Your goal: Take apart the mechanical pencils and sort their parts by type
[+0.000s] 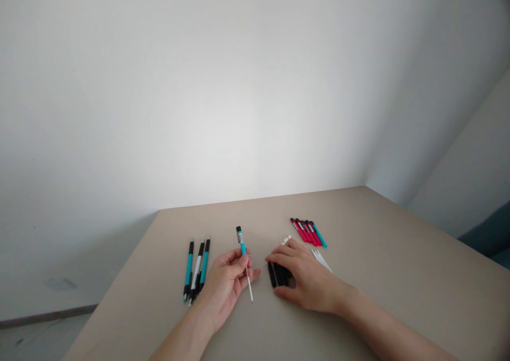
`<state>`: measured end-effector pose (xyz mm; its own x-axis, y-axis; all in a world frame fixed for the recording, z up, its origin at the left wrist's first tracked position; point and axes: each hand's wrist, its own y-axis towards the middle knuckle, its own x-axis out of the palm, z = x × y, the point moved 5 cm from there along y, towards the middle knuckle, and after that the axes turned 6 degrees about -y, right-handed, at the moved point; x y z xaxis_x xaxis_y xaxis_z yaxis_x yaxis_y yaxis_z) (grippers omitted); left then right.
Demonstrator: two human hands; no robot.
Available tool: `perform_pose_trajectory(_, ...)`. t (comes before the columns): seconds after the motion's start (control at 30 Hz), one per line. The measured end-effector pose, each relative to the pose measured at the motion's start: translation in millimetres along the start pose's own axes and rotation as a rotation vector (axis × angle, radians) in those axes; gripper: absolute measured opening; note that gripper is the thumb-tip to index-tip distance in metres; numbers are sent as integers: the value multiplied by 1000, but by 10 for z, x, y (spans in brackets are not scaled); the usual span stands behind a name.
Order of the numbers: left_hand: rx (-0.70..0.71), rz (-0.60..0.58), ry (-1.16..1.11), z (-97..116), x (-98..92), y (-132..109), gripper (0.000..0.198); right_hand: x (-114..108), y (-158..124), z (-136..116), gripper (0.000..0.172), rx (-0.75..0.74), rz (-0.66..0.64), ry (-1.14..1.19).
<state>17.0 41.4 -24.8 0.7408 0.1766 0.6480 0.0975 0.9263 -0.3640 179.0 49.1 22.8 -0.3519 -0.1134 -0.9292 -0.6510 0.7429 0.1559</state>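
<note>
Teal pen [241, 242], left hand [227, 281] (palm up)

1. The table [378, 255] has a smooth, matt beige top, like laminate.
2. Near the table's middle, the teal pen [240, 240] looks like smooth, faintly glossy plastic.
3. Toward the table's far edge, the red pens [306, 231] look like glossy plastic.
4. The black pieces [278, 274] near the table's middle appear to be matt plastic.

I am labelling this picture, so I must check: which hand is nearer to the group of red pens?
Right. The right hand lies close in front of the red pens, resting on black pieces. The left hand is farther to their left, holding a teal pen.
</note>
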Motion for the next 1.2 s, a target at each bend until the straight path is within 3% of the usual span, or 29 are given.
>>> perform_pose_trajectory(0.27, 4, -30, 3, 2, 5, -1, 7, -2, -5, -6, 33, -31, 1, 15)
perform_pose_trajectory(0.47, 7, -10, 14, -1, -12, 3, 8, 77, 11, -44, 58, -30, -3, 45)
perform_pose_trajectory(0.63, 6, -13, 2, 6, -14, 0, 8, 72, 32, -114, 33, -41, 2, 30)
perform_pose_trajectory(1.2, 1, 1, 14, 7, 0, -6, 9, -57, -17, 29, 33, -35, -53, -8)
